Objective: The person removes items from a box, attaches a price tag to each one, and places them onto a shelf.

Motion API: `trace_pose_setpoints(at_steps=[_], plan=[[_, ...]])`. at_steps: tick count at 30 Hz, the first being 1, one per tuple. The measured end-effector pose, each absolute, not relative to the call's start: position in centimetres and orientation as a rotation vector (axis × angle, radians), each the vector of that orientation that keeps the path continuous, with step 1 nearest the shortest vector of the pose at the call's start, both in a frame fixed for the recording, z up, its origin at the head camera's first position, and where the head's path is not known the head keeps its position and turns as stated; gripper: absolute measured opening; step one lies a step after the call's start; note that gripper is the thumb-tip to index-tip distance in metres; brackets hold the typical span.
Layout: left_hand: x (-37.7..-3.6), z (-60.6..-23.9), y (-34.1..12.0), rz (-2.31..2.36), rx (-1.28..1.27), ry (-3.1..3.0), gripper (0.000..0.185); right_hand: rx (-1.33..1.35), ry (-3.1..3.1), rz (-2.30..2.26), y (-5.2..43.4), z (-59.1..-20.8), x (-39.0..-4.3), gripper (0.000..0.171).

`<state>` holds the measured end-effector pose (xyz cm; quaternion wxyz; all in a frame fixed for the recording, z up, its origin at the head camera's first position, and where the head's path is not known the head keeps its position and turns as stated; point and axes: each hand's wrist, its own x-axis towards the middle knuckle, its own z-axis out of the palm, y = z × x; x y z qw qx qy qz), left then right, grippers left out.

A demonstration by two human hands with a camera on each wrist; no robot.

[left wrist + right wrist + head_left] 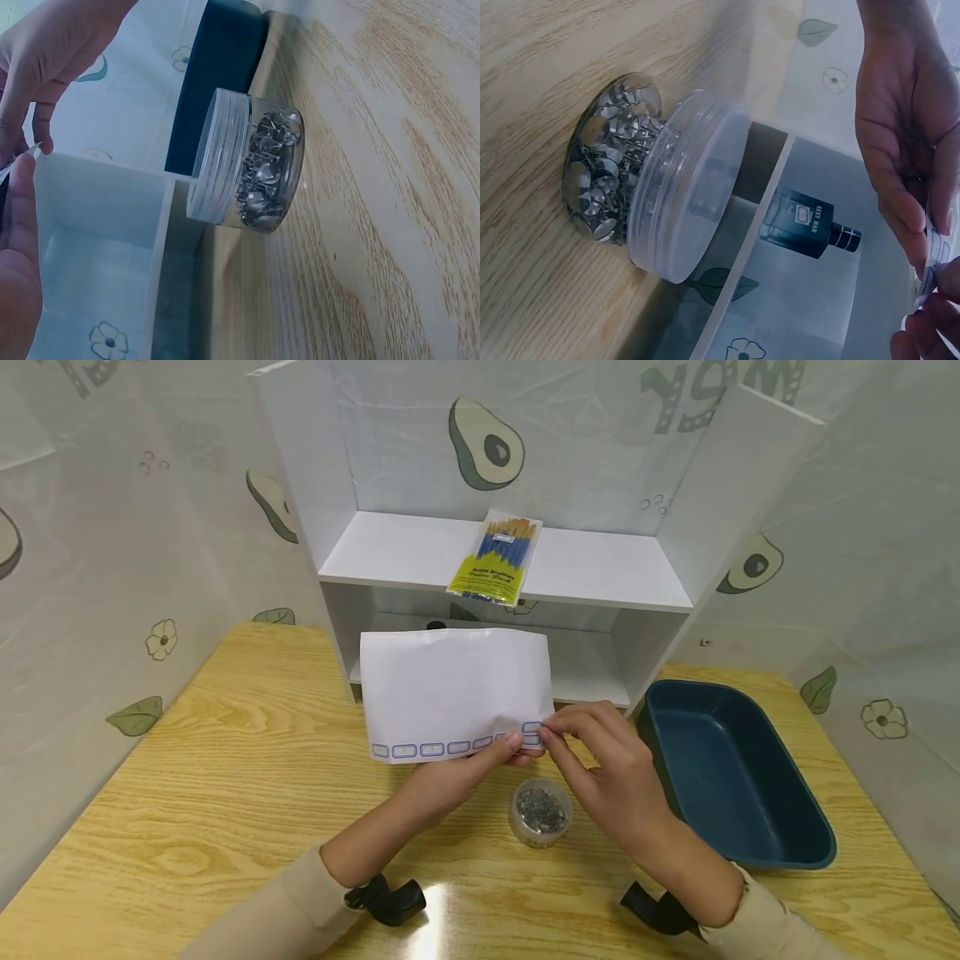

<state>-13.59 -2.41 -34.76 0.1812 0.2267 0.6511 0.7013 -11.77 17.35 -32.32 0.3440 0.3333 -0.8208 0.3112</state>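
Note:
A white sheet of stickers (450, 685) is held up over the table, with a row of blue-framed labels along its lower edge. My left hand (450, 781) grips that edge, thumb on top and fingers behind. At the lower right corner, thumb and forefinger of my right hand (611, 768) pinch the sheet beside the last labels. Below the hands stands a clear round jar (540, 812) of metal thumbtacks; its pale lid shows in the right wrist view. In that view both hands (911, 112) meet at the sheet's edge.
A white shelf unit (420, 539) stands behind the sheet. On its upper board lies a pack of artist brushes (495, 560). A dark bottle (799, 221) sits lower in the shelf. To the right is a dark teal bin (738, 777) on the wooden table (187, 793).

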Motion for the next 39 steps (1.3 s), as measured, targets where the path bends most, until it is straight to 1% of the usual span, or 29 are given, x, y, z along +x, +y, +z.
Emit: trace_pose_setpoints(at_steps=[3, 6, 7, 10, 11, 17, 21, 25, 31, 34, 36, 39], plan=[[-13.6, -34.8, -2.5, 1.935, 0.628, 1.830, 0.045, 0.892, -2.111, 0.764, 17.4, -32.4, -11.9, 0.025], [-13.6, -35.0, -2.6, 1.919, 0.639, 1.818, 0.048, 0.929, -2.084, 0.730, 17.4, -32.5, -11.9, 0.009], [-13.6, -35.0, -2.6, 1.922, 0.638, 1.817, 0.048, 0.945, -2.071, 0.724, 17.4, -32.5, -11.9, 0.009], [-13.5, -35.0, -2.5, 1.946, 0.625, 1.848, 0.047, 0.991, -2.026, 0.705, 17.3, -32.4, -11.9, 0.022], [-13.5, -34.9, -2.6, 1.941, 0.607, 1.858, 0.047, 1.001, -2.018, 0.700, 17.3, -32.3, -11.9, 0.023], [-13.4, -34.9, -2.8, 1.926, 0.542, 1.865, 0.049, 1.024, -2.007, 0.773, 17.3, -32.5, -11.9, 0.020], [-13.4, -35.2, -3.2, 1.988, 0.511, 1.883, 0.046, 1.028, -2.019, 0.857, 17.4, -32.7, -11.8, 0.020], [-13.3, -36.1, -4.0, 2.012, 0.401, 1.887, 0.047, 1.001, -2.063, 0.935, 17.6, -33.1, -11.7, 0.015], [-12.4, -37.8, -5.8, 1.865, 0.157, 1.944, 0.053, 0.940, -2.113, 0.974, 18.3, -33.7, -11.5, 0.008], [-12.1, -38.8, -6.5, 1.939, 0.090, 1.855, 0.048, 0.928, -2.125, 0.984, 18.7, -34.0, -11.5, 0.010], [-12.0, -39.3, -6.9, 2.050, 0.083, 1.732, 0.043, 0.921, -2.135, 0.987, 18.9, -34.2, -11.4, 0.013], [-12.0, -39.8, -7.4, 2.152, 0.070, 1.569, 0.041, 0.907, -2.157, 0.985, 19.3, -34.5, -11.3, 0.015]])
